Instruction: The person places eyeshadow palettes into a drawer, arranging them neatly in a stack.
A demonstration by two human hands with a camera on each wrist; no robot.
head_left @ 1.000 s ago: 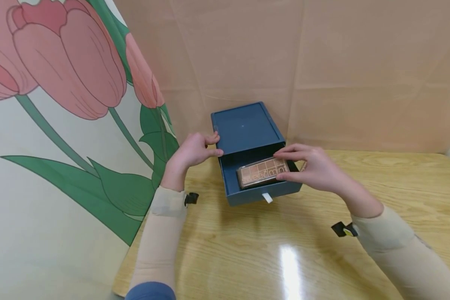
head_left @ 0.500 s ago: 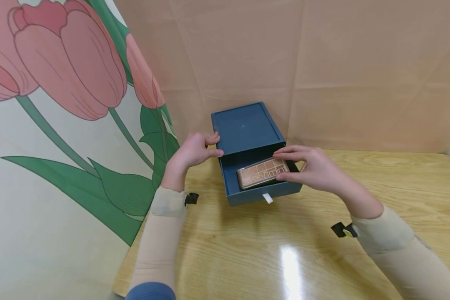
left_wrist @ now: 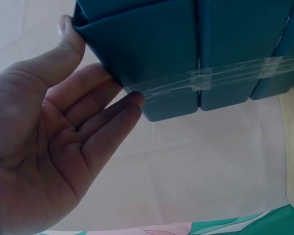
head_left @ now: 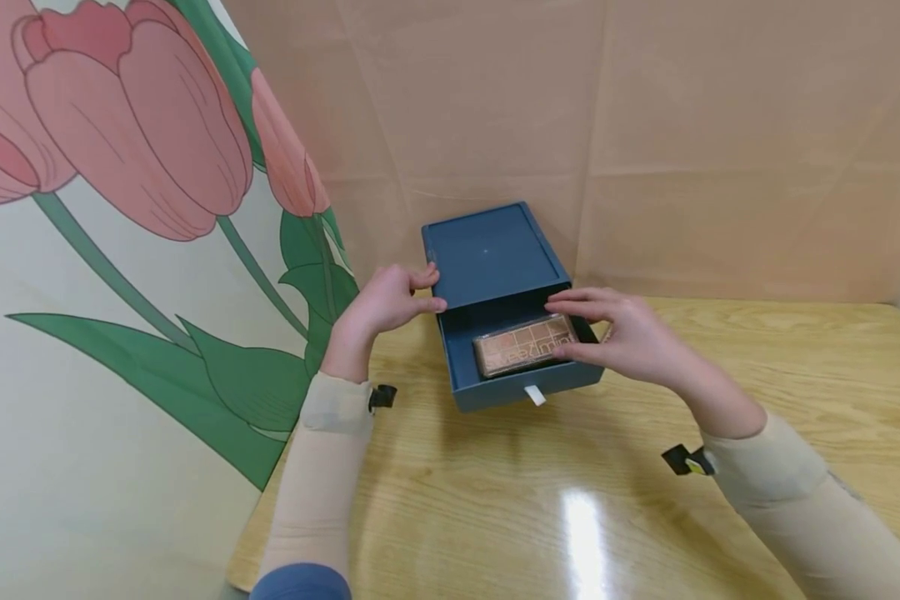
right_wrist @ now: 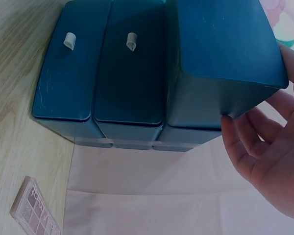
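A dark blue drawer cabinet (head_left: 491, 254) stands against the cloth backdrop, its top drawer (head_left: 487, 398) pulled out. Inside that drawer lies a clear-lidded eyeshadow palette (head_left: 517, 350) with lettering on it. My right hand (head_left: 633, 342) pinches the palette's right end between thumb and index finger. In the right wrist view, other fingers of the right hand (right_wrist: 279, 156) touch the drawer's outer side, and the palette inside is hidden. My left hand (head_left: 382, 300) holds the cabinet's front left corner. In the left wrist view, fingertips of the left hand (left_wrist: 63, 132) rest against the taped side.
Two shut lower drawers with white pull tabs (right_wrist: 132, 41) appear in the right wrist view. Another eyeshadow palette (right_wrist: 34, 208) lies on the wooden table (head_left: 495, 517), right of the cabinet. A tulip-printed panel (head_left: 157, 250) stands at the left.
Both hands and the cabinet stay practically where they were. The palette's lettering and the reflection on its lid look slightly different; any shift in the palette is very small.
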